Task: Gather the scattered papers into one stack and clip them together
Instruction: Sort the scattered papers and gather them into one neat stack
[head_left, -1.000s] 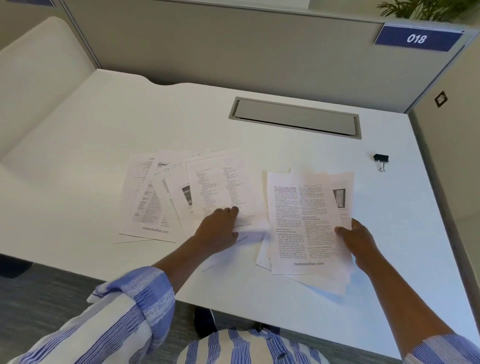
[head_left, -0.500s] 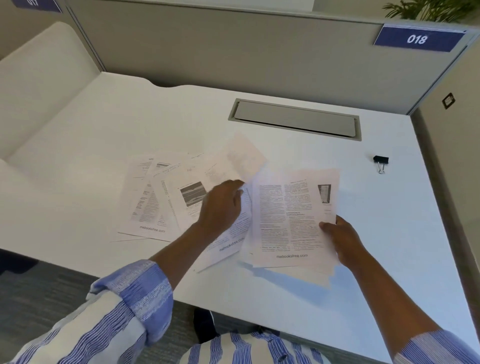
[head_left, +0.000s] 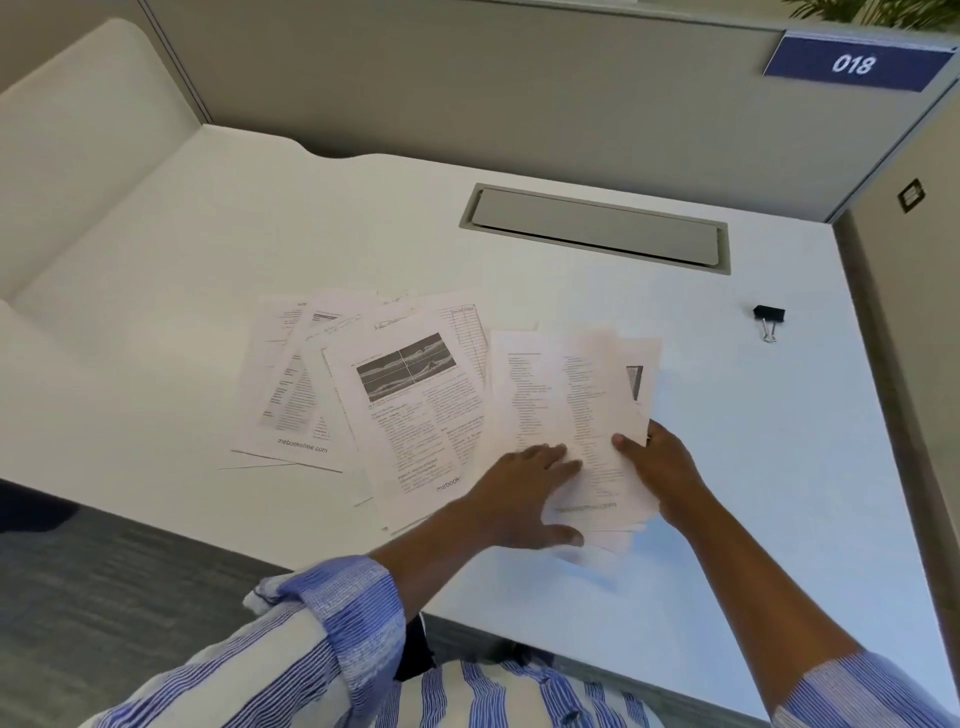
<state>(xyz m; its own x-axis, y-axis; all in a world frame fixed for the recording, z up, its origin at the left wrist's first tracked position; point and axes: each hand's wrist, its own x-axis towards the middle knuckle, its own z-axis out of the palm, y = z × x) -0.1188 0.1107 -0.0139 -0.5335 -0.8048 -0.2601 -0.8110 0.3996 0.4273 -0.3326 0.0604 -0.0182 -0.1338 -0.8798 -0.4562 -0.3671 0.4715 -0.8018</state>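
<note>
1. Flat on the top sheet, the left hand (head_left: 519, 499) keeps its fingers (head_left: 558, 457) straight and slightly spread. Its thumb is splayed toward the person, and it presses the paper down.
2. Just right of those fingers, the right hand (head_left: 667, 467) pinches the right edge of the same gathered stack (head_left: 566, 395). Its thumb (head_left: 626, 442) lies on top and its other fingers are hidden beneath the sheets.
3. The gathered stack lies between the two hands and reaches beyond them on the white counter (head_left: 208, 312). Its edges are unevenly aligned, and a page with a small picture peeks out on the far right.
4. Immediately left of the left fingers lies the graph sheet (head_left: 410, 405), its right edge tucked under the stack and the left wrist crossing its near corner.
5. Farther left, the scattered papers (head_left: 291, 384) lie fanned and overlapping.
6. Well beyond and right of the right hand, a black binder clip (head_left: 769, 318) sits alone, its silver handles pointing toward the person.
7. Straight beyond the fingers is a grey cable hatch (head_left: 597, 228), then the partition (head_left: 467, 88) with a blue plate (head_left: 852, 65) reading 018.
8. Behind the wrists are blue-and-white striped sleeves (head_left: 332, 618).
</note>
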